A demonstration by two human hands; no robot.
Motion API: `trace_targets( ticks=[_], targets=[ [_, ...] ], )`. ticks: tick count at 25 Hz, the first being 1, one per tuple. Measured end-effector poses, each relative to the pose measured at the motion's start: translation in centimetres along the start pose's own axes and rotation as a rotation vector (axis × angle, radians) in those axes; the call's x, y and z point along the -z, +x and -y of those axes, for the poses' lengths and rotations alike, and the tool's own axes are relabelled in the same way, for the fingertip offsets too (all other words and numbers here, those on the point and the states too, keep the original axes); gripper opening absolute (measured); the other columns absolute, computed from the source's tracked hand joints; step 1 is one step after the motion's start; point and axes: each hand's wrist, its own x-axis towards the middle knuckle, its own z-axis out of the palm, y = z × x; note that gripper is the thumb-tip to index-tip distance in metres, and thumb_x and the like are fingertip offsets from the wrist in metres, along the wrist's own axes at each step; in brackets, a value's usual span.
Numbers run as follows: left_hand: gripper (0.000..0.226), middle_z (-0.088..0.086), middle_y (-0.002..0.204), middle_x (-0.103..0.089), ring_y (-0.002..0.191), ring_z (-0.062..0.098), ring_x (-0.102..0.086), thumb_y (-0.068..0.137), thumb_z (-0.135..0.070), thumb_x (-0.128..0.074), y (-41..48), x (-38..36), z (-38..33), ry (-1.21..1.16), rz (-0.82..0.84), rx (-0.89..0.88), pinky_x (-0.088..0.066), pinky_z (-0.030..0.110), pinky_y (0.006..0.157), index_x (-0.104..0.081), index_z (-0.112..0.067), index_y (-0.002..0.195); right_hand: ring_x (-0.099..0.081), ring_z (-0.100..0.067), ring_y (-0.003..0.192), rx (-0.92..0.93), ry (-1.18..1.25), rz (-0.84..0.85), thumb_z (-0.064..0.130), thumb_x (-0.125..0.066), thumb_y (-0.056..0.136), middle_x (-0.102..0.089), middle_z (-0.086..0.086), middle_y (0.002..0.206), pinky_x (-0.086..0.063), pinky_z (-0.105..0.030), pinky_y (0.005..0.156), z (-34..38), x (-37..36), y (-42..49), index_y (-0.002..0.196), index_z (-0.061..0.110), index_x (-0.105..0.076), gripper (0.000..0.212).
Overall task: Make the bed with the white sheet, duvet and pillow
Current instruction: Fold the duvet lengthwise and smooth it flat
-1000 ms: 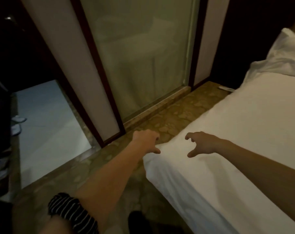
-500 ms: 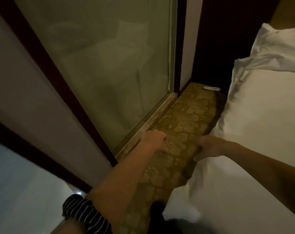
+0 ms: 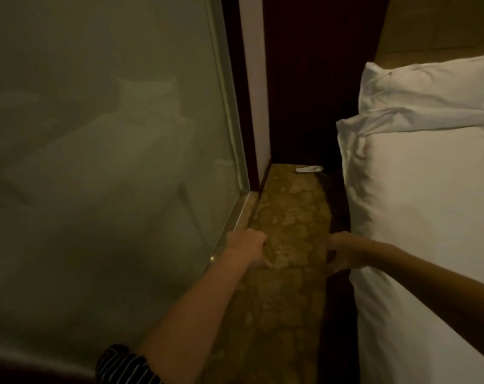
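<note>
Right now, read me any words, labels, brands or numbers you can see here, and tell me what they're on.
None: no readable text anywhere.
The pillow, duvet and glass panel are plain; the small white object on the carpet is too small and dim to show any marking.

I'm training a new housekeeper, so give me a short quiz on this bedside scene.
1. True or false: the pillow lies past the duvet's far end.
2. The left hand is held above: A carpet, B pillow, C duvet.
3. Which hand reaches the duvet's side edge?
Key: 1 true; 2 A; 3 the right hand.
</note>
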Motion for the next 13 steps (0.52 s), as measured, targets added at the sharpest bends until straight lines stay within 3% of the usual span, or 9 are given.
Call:
trace_targets(
  ticks=[3,7,13],
  targets=[
    [0.057,0.004,0.129,-0.055,0.118,0.026,-0.052,0.081,-0.05,-0.067,9.2,3.3,3.5,0.046,0.012,-0.097,-0.039,0.037,0.094,-0.053,-0.02,0.128,-0.044,-0.025,0.128,-0.157,0.046,-0.015,0.039,-0.067,0.085,-0.04,-0.007,0.144,-0.041,-0.029,0.097,-0.7,4.1,6.3,0.146,0.019,-0.027,0.075],
    [0.053,0.004,0.129,-0.054,0.119,0.026,-0.051,0.083,-0.05,-0.066,20.9,9.0,6.7,0.076,-0.004,-0.247,-0.038,0.04,0.094,-0.053,-0.021,0.126,-0.043,-0.022,0.129,-0.267,0.139,-0.03,0.033,-0.066,0.087,-0.04,-0.006,0.144,-0.039,-0.029,0.101,-1.6,9.5,11.9,0.145,0.019,-0.029,0.07],
    [0.049,0.003,0.129,-0.054,0.118,0.027,-0.051,0.087,-0.048,-0.061,39.4,18.0,2.1,0.214,0.0,-0.456,-0.037,0.042,0.096,-0.05,-0.022,0.128,-0.049,-0.02,0.118,-0.468,0.297,-0.11,0.041,-0.067,0.084,-0.047,-0.004,0.135,-0.045,-0.031,0.098,-9.3,18.5,19.9,0.139,0.021,-0.037,0.065]
  ],
)
